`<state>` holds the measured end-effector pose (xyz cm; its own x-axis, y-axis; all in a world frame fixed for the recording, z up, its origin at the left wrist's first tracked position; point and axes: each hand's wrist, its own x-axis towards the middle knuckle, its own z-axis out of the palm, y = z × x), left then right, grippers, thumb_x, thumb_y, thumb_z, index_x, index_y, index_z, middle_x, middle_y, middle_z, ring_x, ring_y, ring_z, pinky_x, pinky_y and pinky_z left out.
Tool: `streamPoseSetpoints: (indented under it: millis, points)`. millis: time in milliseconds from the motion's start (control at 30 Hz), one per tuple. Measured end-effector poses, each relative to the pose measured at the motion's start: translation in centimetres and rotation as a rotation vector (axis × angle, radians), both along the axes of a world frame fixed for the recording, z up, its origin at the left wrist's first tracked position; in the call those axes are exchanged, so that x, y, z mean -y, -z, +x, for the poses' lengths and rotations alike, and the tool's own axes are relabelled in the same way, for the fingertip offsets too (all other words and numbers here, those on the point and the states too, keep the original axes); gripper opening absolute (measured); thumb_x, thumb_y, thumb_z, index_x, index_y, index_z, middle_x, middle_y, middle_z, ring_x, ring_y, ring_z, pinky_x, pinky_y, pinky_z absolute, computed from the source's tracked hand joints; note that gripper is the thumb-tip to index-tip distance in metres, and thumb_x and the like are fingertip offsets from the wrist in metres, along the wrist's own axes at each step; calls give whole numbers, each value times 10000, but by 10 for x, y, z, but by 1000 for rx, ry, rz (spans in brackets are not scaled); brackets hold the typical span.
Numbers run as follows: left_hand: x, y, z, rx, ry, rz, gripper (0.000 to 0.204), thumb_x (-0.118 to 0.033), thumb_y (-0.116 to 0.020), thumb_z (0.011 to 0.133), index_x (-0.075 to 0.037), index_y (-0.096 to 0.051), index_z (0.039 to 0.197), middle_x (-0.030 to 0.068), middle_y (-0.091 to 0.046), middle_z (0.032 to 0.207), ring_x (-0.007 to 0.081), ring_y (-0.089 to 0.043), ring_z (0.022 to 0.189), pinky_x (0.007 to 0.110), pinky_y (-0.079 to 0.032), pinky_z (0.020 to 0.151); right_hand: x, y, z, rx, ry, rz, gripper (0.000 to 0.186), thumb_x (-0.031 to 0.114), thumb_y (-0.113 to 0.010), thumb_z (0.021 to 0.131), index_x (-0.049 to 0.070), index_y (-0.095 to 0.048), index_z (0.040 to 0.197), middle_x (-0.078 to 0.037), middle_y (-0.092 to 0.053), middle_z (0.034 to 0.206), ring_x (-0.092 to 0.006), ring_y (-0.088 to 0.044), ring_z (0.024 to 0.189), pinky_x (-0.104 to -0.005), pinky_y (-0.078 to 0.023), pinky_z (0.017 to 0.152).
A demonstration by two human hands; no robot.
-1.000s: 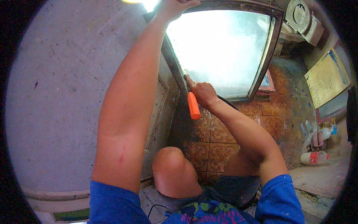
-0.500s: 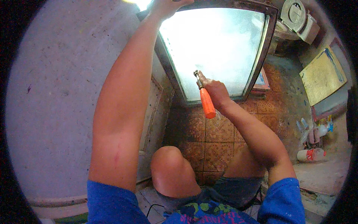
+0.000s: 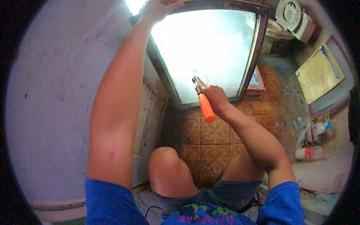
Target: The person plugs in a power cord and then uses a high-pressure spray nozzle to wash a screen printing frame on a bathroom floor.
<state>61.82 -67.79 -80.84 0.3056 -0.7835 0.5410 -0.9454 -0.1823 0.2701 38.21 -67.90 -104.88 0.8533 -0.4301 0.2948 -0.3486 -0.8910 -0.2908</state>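
Observation:
A dark-edged frame (image 3: pixel 247 71) with a pale, brightly lit panel (image 3: pixel 206 41) stands tilted in front of me. My left hand (image 3: pixel 155 10) reaches far up to its top left corner, closed over the upper edge; the fingertips are partly cut off by the picture's edge. Low in front of the panel, my right hand (image 3: pixel 213 98) is closed round a tool with an orange handle (image 3: pixel 206 108) and a metal neck. The tool's metal head points at the panel, and the handle slants down toward me. I cannot tell its exact kind.
A pale wall (image 3: pixel 60 93) runs along my left. Brown patterned tiles (image 3: pixel 213 131) cover the floor. To the right are a yellow board (image 3: pixel 318 75), a red-labelled bottle (image 3: pixel 309 152) and small containers. A toilet (image 3: pixel 288 17) stands at the back right, and my bare knee (image 3: pixel 165 165) is close below.
The tool and my right hand have come slightly lower on the panel. The whole view has shifted a little; my left hand keeps its hold on the frame.

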Motion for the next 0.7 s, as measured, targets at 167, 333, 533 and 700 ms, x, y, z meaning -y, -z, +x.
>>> streamPoseSetpoints:
  millis: [167,333,533,700]
  points:
    - [-4,1,-2,-19,-35,-26,454,-517,-677,831,-131,-735,1063,86,-722,1036,244,-680,940,370,-519,842,0,-43,-9,269,147,48,521,303,-536,955,188,-397,1444,-154,-668,760,-335,-669,662,-433,-528,600]
    - [1,0,2,11,31,-32,478,-520,-690,818,-110,-733,1060,93,-721,1035,243,-680,941,372,-520,847,15,-35,-22,167,140,-5,469,287,-467,986,109,-390,1413,-155,-667,798,-341,-667,659,-445,-534,573]
    - [11,13,29,35,8,-106,627,-658,-682,743,-147,-723,1105,94,-723,943,207,-685,829,331,-532,767,28,-56,-37,546,258,-6,434,250,-574,948,99,-521,1351,-183,-590,619,-328,-615,527,-414,-469,504]
    - [10,6,28,-82,-47,2,616,-654,-681,742,-171,-719,1122,68,-705,882,183,-655,782,315,-511,750,50,-47,-44,478,310,-24,420,221,-588,943,68,-537,1331,-185,-584,610,-301,-576,477,-396,-437,476]
